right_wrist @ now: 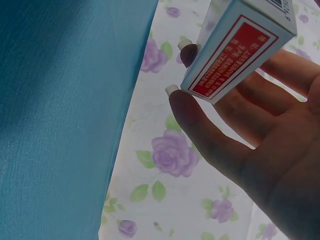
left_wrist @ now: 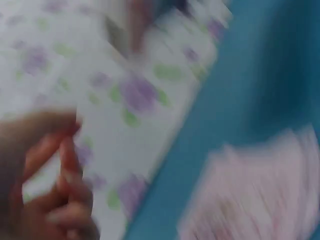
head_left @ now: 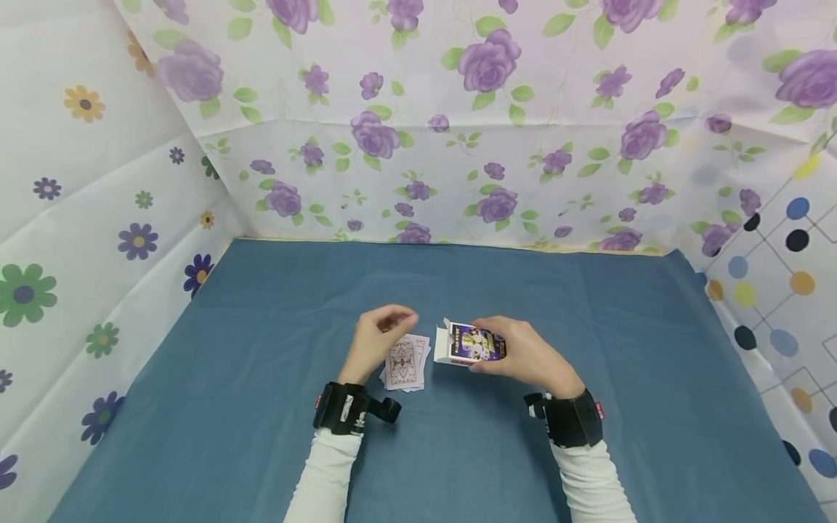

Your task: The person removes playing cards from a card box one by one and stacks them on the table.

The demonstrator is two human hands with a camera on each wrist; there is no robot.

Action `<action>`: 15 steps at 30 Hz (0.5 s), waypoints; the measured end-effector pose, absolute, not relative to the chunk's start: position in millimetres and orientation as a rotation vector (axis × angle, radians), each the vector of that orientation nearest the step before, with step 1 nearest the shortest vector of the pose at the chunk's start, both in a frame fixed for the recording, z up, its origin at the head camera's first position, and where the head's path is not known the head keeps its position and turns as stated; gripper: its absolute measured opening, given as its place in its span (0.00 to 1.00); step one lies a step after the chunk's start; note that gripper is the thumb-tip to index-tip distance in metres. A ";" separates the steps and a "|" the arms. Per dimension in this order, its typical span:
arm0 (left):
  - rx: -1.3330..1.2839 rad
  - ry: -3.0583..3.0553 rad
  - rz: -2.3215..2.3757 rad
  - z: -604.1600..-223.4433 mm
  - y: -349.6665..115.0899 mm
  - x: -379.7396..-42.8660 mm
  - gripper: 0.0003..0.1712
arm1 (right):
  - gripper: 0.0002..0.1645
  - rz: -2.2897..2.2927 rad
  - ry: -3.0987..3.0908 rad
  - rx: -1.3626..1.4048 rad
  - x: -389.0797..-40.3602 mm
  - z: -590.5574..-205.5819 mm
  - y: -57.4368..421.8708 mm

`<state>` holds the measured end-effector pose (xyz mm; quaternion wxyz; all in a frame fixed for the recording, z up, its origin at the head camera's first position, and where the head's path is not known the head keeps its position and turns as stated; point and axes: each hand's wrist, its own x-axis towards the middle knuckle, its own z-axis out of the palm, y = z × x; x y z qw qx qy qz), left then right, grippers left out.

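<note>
In the head view, grips the card box (head_left: 477, 343) in the right hand (head_left: 526, 354) just right of centre, thumb along the lower edge, fingers along the upper. Carries the box's long axis nearly left to right, tipping slightly down toward the right, with the open flap (head_left: 442, 343) at the left end, facing the left hand (head_left: 381, 335). Holds the left hand near that opening, just to its left and apart from the box, closer to the mouth than the right hand at the far end. Probably hinges on this facing of open end to free hand. Shows the pile of cards (head_left: 403, 370) on the blue-covered table (head_left: 458, 450), patterned backs up, partly hidden below the left hand and left of the flap. In the left wrist view, blurred, shows the left hand at lower left, thumb and fingertip together, other fingers curled, apparently on nothing; puts the cards at lower right, apart from the fingers. In the right wrist view, slants the box across the upper right, red panel (right_wrist: 230, 57) toward the camera, clamped among the right fingers.
</note>
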<state>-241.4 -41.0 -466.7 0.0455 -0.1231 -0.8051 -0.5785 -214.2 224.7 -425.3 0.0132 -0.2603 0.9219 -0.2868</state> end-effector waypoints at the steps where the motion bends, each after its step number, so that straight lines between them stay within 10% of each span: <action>1: -0.477 -2.464 -1.797 -459.6 -37.3 -239.1 0.11 | 0.38 -0.893 2.872 -0.810 -214.2 -425.4 224.5; 15: -0.549 -2.814 -1.597 -440.1 -8.4 -216.7 0.08 | 0.38 -0.897 2.868 -0.823 -210.3 -421.5 220.4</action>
